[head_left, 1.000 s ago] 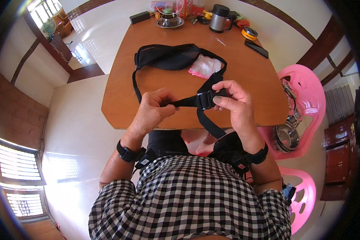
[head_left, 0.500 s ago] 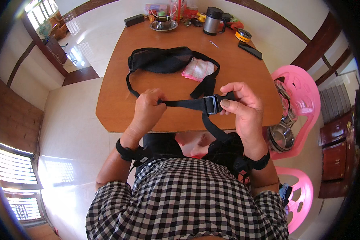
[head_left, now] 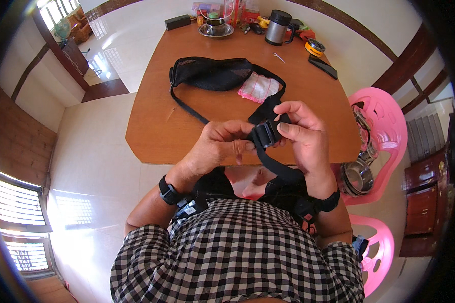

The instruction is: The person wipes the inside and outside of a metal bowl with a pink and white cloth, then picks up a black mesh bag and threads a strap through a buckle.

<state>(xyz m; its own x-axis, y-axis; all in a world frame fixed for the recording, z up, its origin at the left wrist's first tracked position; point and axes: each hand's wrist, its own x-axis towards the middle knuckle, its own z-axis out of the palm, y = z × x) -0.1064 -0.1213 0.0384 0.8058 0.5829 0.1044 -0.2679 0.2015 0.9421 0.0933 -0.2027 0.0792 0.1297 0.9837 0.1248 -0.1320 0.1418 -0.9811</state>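
A black waist bag [head_left: 212, 73] lies toward the far side of the wooden table [head_left: 151, 136], its strap [head_left: 189, 108] running toward me. Above the table's near edge, my right hand [head_left: 308, 141] pinches a black strap buckle [head_left: 264, 135] at its right side between thumb and fingers. My left hand [head_left: 215, 146] is closed on the webbing just left of the buckle, thumb against fingers. From the buckle a loop of webbing [head_left: 277, 166] hangs down past the table edge. A pink-edged white cloth [head_left: 258, 88] lies beside the bag, under part of the strap.
At the table's back stand a steel travel mug [head_left: 279, 28], a metal dish [head_left: 216, 31] and a yellow round tin [head_left: 314, 48]. A black phone [head_left: 322, 66] lies at the right edge. Pink plastic chairs [head_left: 389, 116] stand right, one holding steel pots [head_left: 358, 177].
My left hand has slid right along the strap, from well left of the buckle to right beside it. The right hand keeps its hold. The view has shifted slightly.
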